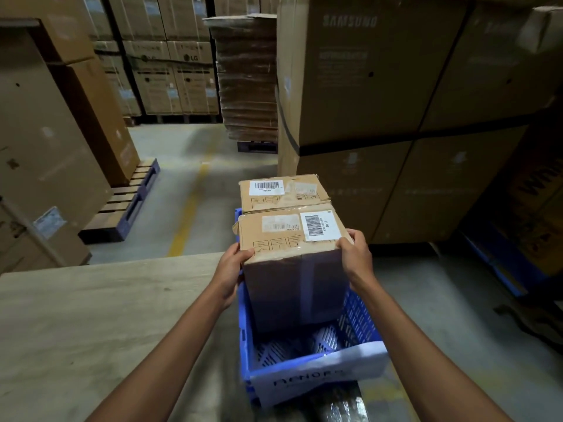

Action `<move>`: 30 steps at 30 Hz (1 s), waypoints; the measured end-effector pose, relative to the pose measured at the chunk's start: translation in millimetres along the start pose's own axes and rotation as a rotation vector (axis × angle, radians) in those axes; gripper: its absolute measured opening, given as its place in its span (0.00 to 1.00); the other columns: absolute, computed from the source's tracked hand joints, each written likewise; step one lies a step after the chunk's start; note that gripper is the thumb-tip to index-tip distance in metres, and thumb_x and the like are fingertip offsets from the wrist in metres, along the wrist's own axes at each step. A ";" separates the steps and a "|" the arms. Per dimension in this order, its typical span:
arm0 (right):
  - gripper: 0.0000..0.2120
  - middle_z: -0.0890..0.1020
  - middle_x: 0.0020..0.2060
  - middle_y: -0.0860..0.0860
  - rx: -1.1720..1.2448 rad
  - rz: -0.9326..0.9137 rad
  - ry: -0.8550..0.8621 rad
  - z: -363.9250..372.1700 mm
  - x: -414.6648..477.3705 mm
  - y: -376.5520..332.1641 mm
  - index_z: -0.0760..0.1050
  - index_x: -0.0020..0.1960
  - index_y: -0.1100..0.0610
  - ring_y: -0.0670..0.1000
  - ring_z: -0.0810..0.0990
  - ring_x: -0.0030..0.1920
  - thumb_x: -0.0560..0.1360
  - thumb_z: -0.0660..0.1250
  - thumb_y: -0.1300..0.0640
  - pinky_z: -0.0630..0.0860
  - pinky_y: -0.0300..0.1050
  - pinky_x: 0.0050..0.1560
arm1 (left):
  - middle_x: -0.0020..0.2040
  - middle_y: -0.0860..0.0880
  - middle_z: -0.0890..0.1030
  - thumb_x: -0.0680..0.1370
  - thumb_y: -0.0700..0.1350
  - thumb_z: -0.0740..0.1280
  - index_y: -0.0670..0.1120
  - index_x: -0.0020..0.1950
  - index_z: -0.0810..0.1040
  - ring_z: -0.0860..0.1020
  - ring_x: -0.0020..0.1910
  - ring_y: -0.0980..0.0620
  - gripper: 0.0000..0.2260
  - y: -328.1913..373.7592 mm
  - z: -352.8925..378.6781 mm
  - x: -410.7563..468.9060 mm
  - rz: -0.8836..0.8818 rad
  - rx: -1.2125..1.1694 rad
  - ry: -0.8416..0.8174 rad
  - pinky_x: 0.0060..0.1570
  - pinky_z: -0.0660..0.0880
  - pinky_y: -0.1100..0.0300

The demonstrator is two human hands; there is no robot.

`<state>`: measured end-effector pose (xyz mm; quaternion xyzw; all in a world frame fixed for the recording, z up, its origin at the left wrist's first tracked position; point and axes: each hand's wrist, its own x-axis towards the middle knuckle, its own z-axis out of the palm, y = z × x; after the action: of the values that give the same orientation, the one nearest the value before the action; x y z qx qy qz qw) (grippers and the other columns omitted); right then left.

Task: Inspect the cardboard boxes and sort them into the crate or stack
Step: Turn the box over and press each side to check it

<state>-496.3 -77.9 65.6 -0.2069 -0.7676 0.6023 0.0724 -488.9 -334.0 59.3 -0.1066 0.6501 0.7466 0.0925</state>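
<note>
Cardboard boxes, two of them, sit one behind the other in a blue crate [362, 318] that stands just beside the right edge of the counter [91, 315]. The near cardboard box [292, 239] stands upright in the middle of the crate, its top well above the rim and its lower end down between the slotted walls; whether it rests on the crate's bottom cannot be told. Both hands grip it at its top near corners. The left hand [233, 263] clasps the left corner, thumb lying on the top face and fingers curled round the side. The right hand [356, 254] clasps the right corner, thumb on top beside a white barcode label [320, 226]. The far cardboard box [283, 190] stands at the crate's far end, touching the near one, with its own white barcode label on top.

A white paper sheet [320, 373] with blurred dark lettering hangs over the crate's near wall. The part of the crate's bottom nearest the person shows its slotted grid.

Beyond the counter's far edge lies a grey floor with a yellow line [189, 208]. Tall brown cartons [380, 86] bound with black straps rise close behind the crate on the right. A blue pallet [128, 205] carries more cartons on the left, and a stack of flattened cardboard [246, 80] stands farther back.
</note>
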 end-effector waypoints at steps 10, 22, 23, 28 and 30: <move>0.25 0.60 0.80 0.49 -0.843 -0.474 -0.053 10.6 -6.5 -6.3 0.65 0.77 0.50 0.52 0.54 0.80 0.82 0.58 0.45 0.61 0.58 0.73 | 0.81 0.45 0.53 0.85 0.42 0.55 0.48 0.79 0.63 0.50 0.80 0.47 0.21 -14.7 10.6 4.8 0.524 0.931 0.111 0.76 0.49 0.54; 0.30 0.62 0.79 0.48 -0.977 -0.549 -0.009 8.2 -14.1 10.6 0.63 0.78 0.48 0.51 0.52 0.80 0.80 0.45 0.38 0.57 0.55 0.73 | 0.81 0.50 0.53 0.81 0.60 0.45 0.54 0.78 0.62 0.43 0.80 0.48 0.27 -15.0 6.7 12.2 0.557 1.206 0.110 0.76 0.51 0.41; 0.30 0.62 0.79 0.48 -0.982 -0.545 -0.012 8.7 -14.4 10.1 0.63 0.78 0.48 0.51 0.52 0.80 0.81 0.45 0.38 0.57 0.55 0.73 | 0.81 0.50 0.53 0.82 0.60 0.45 0.54 0.79 0.61 0.42 0.80 0.48 0.26 -14.3 5.8 12.0 0.557 1.218 0.098 0.76 0.50 0.41; 0.27 0.59 0.80 0.49 -0.985 -0.485 -0.030 10.3 -18.4 4.2 0.59 0.80 0.48 0.51 0.50 0.80 0.83 0.49 0.39 0.56 0.60 0.75 | 0.82 0.50 0.50 0.84 0.58 0.49 0.53 0.80 0.58 0.39 0.80 0.48 0.24 -7.9 2.5 10.8 0.532 1.238 0.019 0.76 0.46 0.39; 0.28 0.58 0.80 0.50 -0.937 -0.464 -0.018 12.1 -29.9 2.3 0.57 0.80 0.49 0.52 0.49 0.81 0.83 0.50 0.39 0.55 0.61 0.76 | 0.82 0.50 0.49 0.84 0.59 0.49 0.52 0.80 0.56 0.38 0.80 0.48 0.25 -4.1 0.5 8.3 0.582 1.274 -0.002 0.75 0.43 0.39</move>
<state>-473.2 -100.4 64.4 -0.0365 -0.9810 0.1640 0.0968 -495.8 -332.9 53.1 0.1477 0.9632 0.2147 -0.0661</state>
